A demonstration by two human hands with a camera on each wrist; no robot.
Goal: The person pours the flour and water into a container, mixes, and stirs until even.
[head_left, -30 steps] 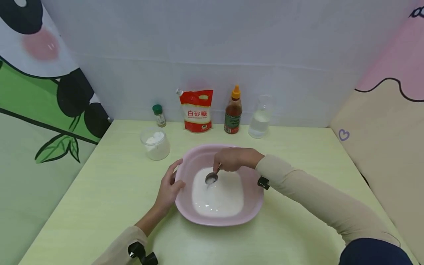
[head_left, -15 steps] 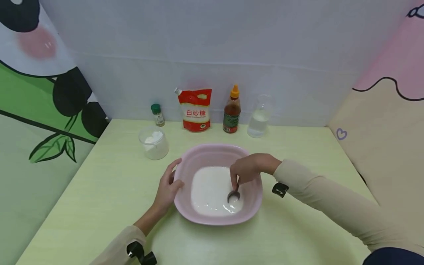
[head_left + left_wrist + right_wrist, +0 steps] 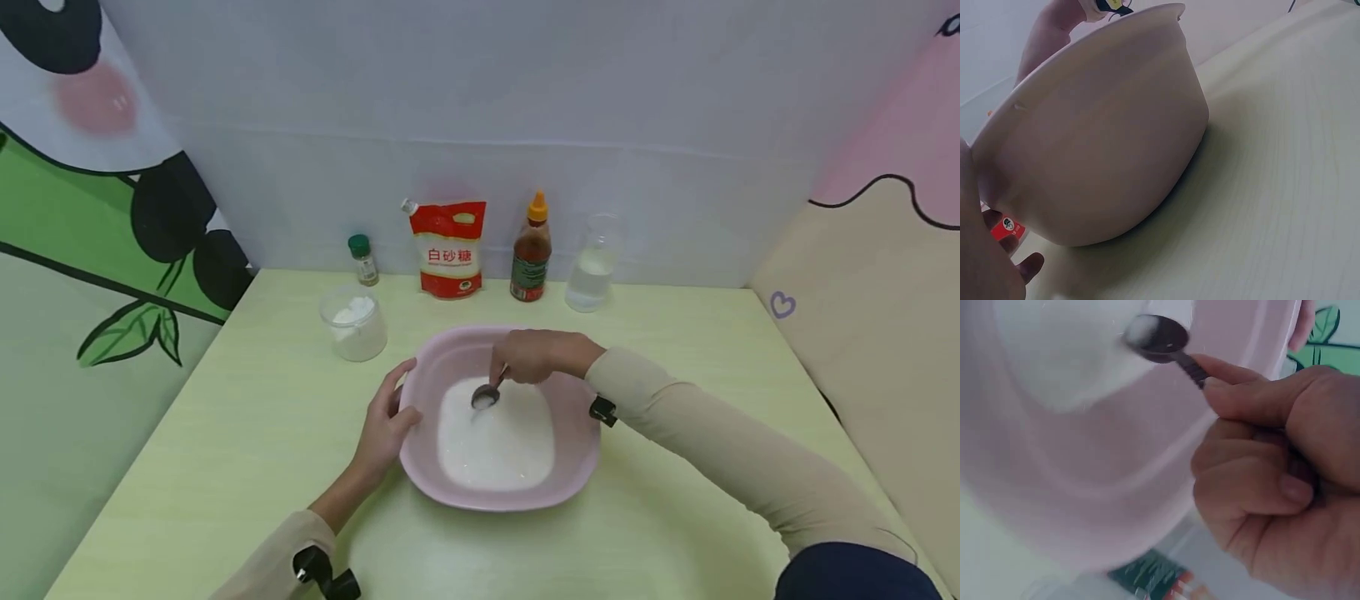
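A pink plastic basin (image 3: 498, 501) with milky white liquid (image 3: 498, 446) stands on the table in the head view. My left hand (image 3: 381, 432) holds its left rim, thumb on the rim and fingers along the outside wall. In the left wrist view those fingers touch the basin's outer wall (image 3: 1104, 137). My right hand (image 3: 525, 357) reaches over the far part of the basin and pinches a small dark measuring spoon (image 3: 485, 397) by its handle. The right wrist view has some white stuff in the spoon's bowl (image 3: 1160, 337), while the other fingers are curled into the palm.
Behind the basin stand a clear jar with white contents (image 3: 352, 325), a small green-capped bottle (image 3: 363, 260), a red sugar pouch (image 3: 449, 250), a yellow-topped sauce bottle (image 3: 531, 250) and a glass vessel of clear liquid (image 3: 592, 271). A wall rises right behind them.
My right hand swung the spoon to the near right side of the basin, then back to the far left side. The left hand kept its hold on the rim.
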